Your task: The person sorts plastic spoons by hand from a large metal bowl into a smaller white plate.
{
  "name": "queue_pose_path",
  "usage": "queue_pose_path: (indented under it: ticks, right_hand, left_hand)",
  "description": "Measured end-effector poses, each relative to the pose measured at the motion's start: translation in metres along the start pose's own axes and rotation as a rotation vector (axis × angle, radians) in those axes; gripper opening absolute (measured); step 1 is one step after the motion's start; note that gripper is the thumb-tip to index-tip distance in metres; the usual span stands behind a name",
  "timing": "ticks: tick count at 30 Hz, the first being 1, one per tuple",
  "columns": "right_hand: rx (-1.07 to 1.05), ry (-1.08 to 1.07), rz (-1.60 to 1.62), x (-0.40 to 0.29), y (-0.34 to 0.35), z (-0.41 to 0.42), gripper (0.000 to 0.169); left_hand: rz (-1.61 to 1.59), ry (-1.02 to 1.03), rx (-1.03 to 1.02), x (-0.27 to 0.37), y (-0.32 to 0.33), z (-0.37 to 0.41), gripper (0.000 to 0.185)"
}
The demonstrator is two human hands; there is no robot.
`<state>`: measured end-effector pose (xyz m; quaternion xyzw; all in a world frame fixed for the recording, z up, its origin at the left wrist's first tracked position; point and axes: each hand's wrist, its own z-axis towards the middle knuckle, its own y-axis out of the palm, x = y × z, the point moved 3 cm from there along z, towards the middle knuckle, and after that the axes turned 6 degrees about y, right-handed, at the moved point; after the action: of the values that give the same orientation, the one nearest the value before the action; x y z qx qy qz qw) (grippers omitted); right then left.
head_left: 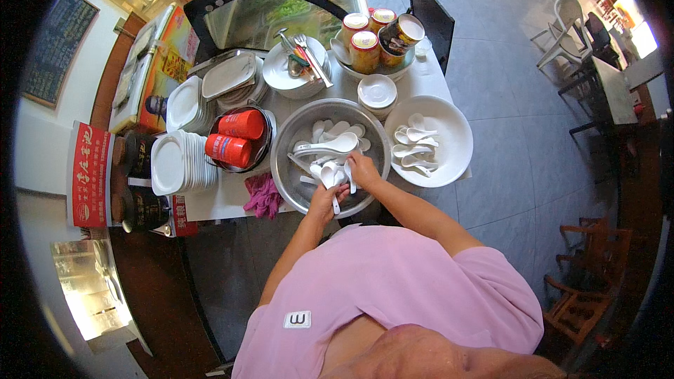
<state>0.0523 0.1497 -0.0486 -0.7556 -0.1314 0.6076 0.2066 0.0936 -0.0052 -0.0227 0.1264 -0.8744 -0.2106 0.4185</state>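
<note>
Before me stands a round metal basin (287,189) with many white soup spoons (337,131) heaped in it. Over its near side, my left hand (323,201) grips a bunch of white spoons (328,173), bowls upward and handles down. My right hand (364,170) is just to the right, its fingers closed on another white spoon (349,172) beside that bunch. To the right of the basin sits a wide white bowl (457,142), where several white spoons (416,142) lie in a loose pile.
Stacked white plates (184,163) and a wire basket with red cups (229,150) stand left. A purple cloth (261,195) hangs at the table's front edge. Behind are plates topped with cutlery (304,60), small saucers (377,92) and a bowl of jars (365,50).
</note>
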Motion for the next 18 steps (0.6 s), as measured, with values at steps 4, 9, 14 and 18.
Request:
queue_pose_path:
  ticks: [4, 9, 14, 18]
  right_hand:
    - [0.076, -0.067, 0.026, -0.005, -0.004, -0.001, 0.028]
    - [-0.105, -0.01, 0.008, -0.018, -0.009, -0.008, 0.042]
    - [-0.1, -0.008, -0.276, -0.002, 0.006, -0.009, 0.043]
    - [-0.108, -0.027, -0.095, -0.001, 0.0, -0.004, 0.038]
  left_hand:
    - [0.016, 0.016, -0.024, 0.004, 0.007, -0.008, 0.032]
    - [0.04, 0.046, 0.011, -0.004, -0.004, 0.0, 0.029]
    - [0.069, 0.078, 0.047, -0.007, -0.009, 0.002, 0.03]
    - [0.061, 0.076, 0.035, -0.01, -0.013, 0.004, 0.031]
